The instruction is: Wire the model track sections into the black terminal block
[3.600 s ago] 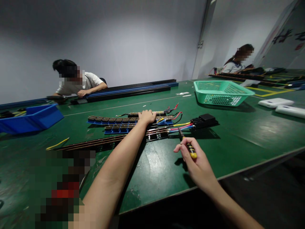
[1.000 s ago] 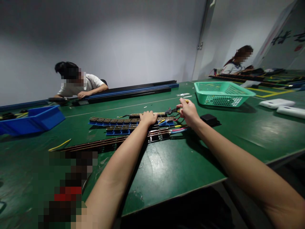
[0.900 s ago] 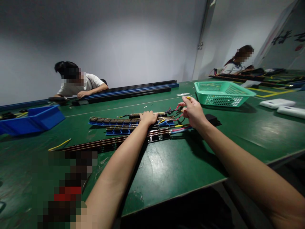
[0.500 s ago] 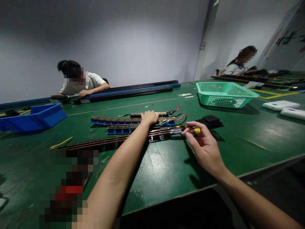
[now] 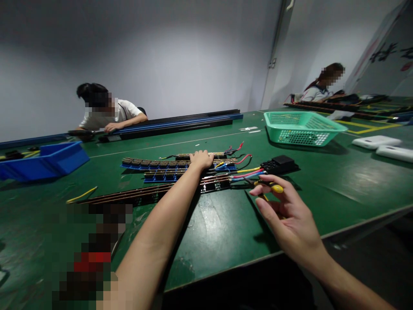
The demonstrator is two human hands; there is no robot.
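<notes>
At the centre of the frame, the left hand (image 5: 201, 159) lies over the metal strips (image 5: 151, 163); whether its fingers grip them cannot be told. Right of centre, the right hand (image 5: 295, 217) holds the pliers (image 5: 276, 188), with yellow and black handles, in a loose grip, tip pointing left. The coloured wires (image 5: 248, 174) run above the pliers, from a lower strip to the black block (image 5: 280, 164). The green basket (image 5: 303, 137) stands at upper right, the blue bin (image 5: 61, 161) at left. One person (image 5: 129, 113) leans over long bars (image 5: 180, 125) at upper left.
</notes>
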